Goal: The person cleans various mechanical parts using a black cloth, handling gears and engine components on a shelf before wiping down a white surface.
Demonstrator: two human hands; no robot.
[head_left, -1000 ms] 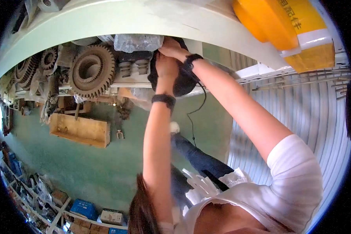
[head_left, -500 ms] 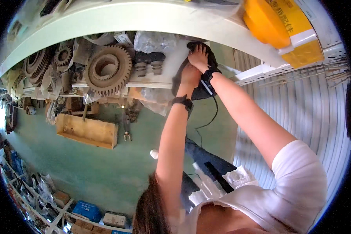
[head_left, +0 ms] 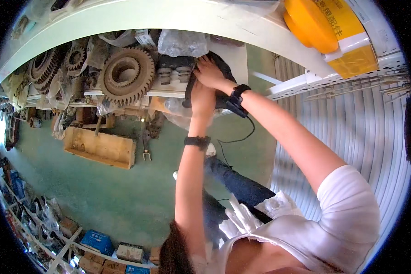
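Note:
Both my hands are on a black cloth (head_left: 223, 65) at the right end of the white shelf (head_left: 238, 60). My right hand (head_left: 210, 74) lies on the cloth with its fingers stretched out to the left. Just below it, my left hand (head_left: 202, 101) reaches up against the cloth near the shelf's front edge; its fingers are hidden. Small ribbed metal parts (head_left: 183, 74) stand close to the left of the cloth. A large toothed gear (head_left: 106, 76) leans at the shelf front further left.
A clear plastic bag (head_left: 180, 43) lies behind the cloth. Overhead runs a white shelf beam (head_left: 160, 17), with an orange rounded object (head_left: 308, 27) at its right. An open wooden box (head_left: 100, 148) sits lower left. A black cable (head_left: 249, 130) hangs below my right wrist.
Both hands and the black cloth have moved left along the shelf, closer to the small ribbed parts. More bare white shelf shows to the right of the cloth.

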